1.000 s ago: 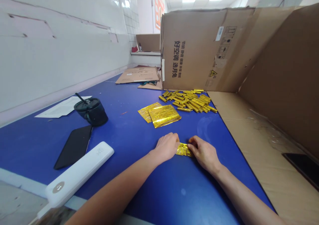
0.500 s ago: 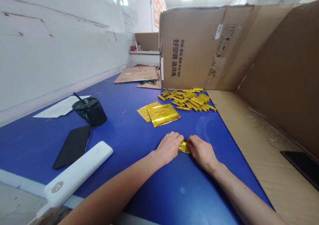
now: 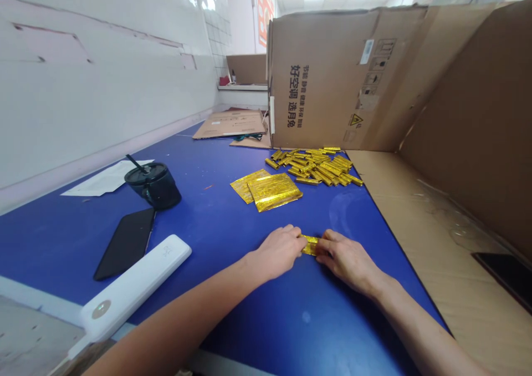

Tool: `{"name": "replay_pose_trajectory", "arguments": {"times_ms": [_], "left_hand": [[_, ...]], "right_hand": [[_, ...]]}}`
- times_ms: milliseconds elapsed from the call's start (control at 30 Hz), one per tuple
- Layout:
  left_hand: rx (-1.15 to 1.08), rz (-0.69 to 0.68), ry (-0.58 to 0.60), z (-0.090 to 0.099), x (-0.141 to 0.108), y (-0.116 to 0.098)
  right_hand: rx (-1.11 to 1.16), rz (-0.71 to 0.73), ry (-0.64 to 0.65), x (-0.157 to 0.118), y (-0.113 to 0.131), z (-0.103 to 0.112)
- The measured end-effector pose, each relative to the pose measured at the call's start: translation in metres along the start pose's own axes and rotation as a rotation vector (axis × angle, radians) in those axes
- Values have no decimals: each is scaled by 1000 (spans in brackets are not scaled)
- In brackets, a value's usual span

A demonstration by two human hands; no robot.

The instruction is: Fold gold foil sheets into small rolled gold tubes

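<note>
Right now my left hand (image 3: 281,251) and right hand (image 3: 347,266) grip a gold foil roll (image 3: 310,245) between them, fingers closed on its two ends — it sits low on the blue table (image 3: 199,226). Straight ahead of my grip lie flat foil sheets (image 3: 274,192) and, beyond them, a heap of gold foil tubes (image 3: 316,166).

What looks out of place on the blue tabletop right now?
The gold foil rolls lie in a loose, criss-crossed heap against the cardboard carton, not lined up or boxed. A small orange scrap also sits alone on the blue tabletop, looking like stray debris.
</note>
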State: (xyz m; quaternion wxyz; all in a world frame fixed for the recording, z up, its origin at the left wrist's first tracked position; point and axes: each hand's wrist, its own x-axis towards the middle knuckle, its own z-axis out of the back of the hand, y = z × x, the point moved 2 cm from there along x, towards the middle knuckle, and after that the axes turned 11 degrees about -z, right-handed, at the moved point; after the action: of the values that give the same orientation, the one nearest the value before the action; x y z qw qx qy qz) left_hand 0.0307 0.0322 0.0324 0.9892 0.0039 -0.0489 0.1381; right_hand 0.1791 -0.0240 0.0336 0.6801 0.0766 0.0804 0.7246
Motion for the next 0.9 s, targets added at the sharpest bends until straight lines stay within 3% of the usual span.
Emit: {"name": "replay_pose_trajectory", "arguments": {"times_ms": [700,900], "left_hand": [[106,-75,-53,-9,0,-1],[24,20,-53,-9,0,2]], "right_hand": [[92,5,-36,3,-3,-6],[44,-11,-71,3,-1,-6]]}}
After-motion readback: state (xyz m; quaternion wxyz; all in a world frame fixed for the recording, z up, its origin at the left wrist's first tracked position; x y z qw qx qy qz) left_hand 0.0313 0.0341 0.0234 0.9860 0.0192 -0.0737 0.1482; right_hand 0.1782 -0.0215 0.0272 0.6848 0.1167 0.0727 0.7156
